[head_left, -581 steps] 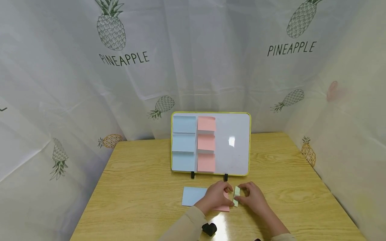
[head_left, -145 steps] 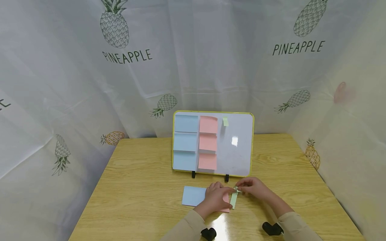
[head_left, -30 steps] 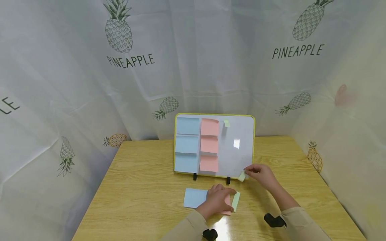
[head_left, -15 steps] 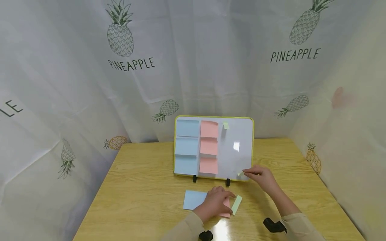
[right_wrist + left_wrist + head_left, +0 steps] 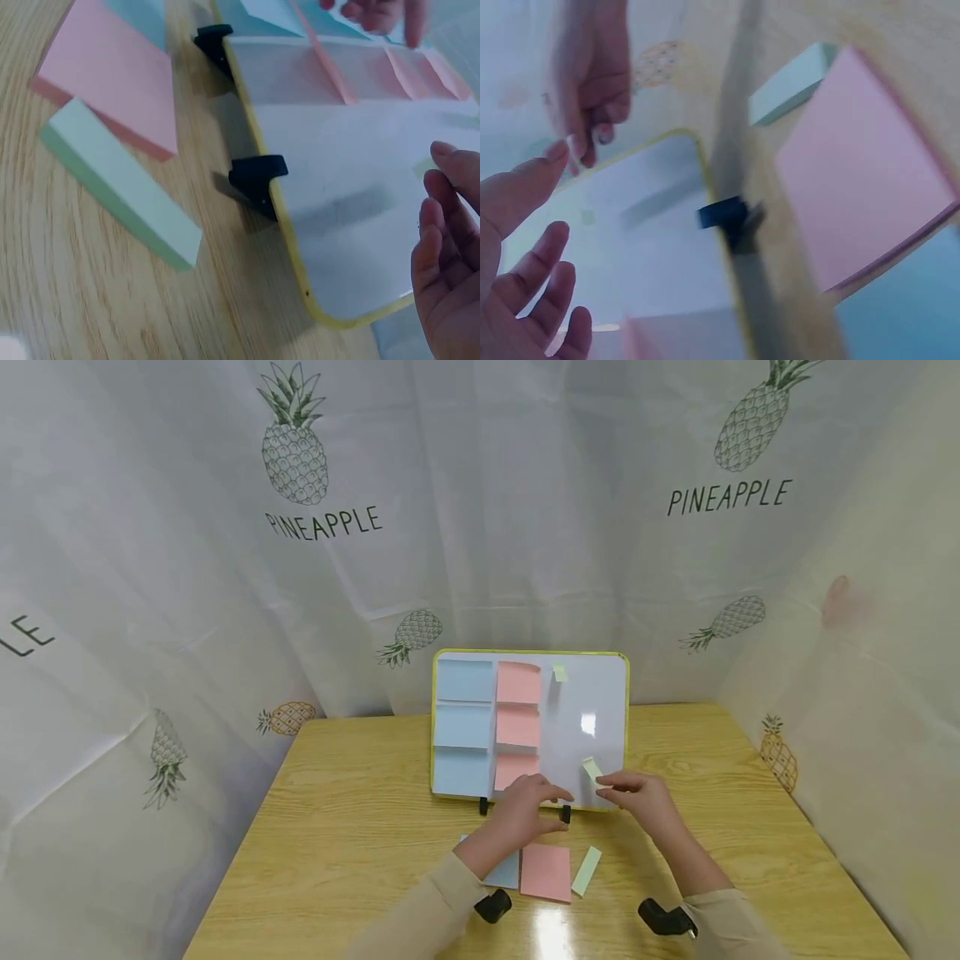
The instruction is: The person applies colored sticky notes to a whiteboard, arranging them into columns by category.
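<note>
My right hand (image 5: 641, 800) pinches a narrow green sticky note (image 5: 591, 768) between thumb and fingertips, before the lower right of the whiteboard (image 5: 573, 743). Whether the note touches the board cannot be told. To its left, my left hand (image 5: 521, 810) is in front of the board's lower edge, thumb and fingers spread apart and holding nothing. On the table lie a blue sticky-note pad (image 5: 504, 870), partly hidden by the left arm, a pink pad (image 5: 546, 872) and a narrow green pad (image 5: 124, 187). Another small green note (image 5: 559, 673) is stuck near the board's top.
Blue notes (image 5: 461, 725) and pink notes (image 5: 517, 727) form two columns on the board's left and middle. Black feet (image 5: 259, 180) prop the yellow-rimmed board on the wooden table (image 5: 337, 827). A patterned curtain (image 5: 510, 527) hangs behind.
The right hand has carried a green note from the pad up to the board. The left hand has just left the pads and moved up toward the board. A green note was added at the top earlier.
</note>
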`<state>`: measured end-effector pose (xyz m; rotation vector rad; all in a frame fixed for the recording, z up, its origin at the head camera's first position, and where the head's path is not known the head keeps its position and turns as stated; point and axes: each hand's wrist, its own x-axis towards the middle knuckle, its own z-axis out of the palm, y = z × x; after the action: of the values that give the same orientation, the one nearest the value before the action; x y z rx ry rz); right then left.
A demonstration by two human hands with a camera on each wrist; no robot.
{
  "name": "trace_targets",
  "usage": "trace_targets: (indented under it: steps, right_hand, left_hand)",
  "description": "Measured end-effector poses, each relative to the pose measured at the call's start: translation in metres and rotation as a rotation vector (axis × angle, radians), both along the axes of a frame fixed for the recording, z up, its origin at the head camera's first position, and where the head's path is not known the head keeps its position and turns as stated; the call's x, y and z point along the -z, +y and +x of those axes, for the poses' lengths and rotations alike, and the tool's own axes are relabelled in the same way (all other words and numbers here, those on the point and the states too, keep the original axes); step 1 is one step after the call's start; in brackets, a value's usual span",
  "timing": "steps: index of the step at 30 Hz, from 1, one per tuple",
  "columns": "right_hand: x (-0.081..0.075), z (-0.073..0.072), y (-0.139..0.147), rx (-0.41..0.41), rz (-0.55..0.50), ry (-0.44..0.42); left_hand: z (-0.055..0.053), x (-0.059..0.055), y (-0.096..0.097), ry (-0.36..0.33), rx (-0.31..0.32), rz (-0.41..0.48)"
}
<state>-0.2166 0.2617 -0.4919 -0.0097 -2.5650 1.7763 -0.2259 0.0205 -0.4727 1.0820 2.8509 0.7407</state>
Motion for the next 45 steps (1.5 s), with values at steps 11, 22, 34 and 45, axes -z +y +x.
trace_targets:
  steps: [11, 22, 34, 45]
  right_hand:
    - [-0.004, -0.013, -0.028, 0.093, -0.133, -0.003]
    - [-0.003, -0.042, -0.049, 0.175, -0.293, 0.043]
    - [-0.006, -0.063, -0.060, 0.234, -0.380, 0.051]
    - [-0.011, -0.076, -0.064, 0.238, -0.355, 0.052]
  left_hand:
    - [-0.044, -0.037, -0.008, 0.112, -0.067, 0.018]
    - [-0.082, -0.055, -0.007, 0.238, -0.152, 0.001]
    - [-0.111, -0.055, -0.001, 0.217, -0.237, -0.025]
    - [-0.127, -0.049, 0.006, 0.195, -0.265, 0.052]
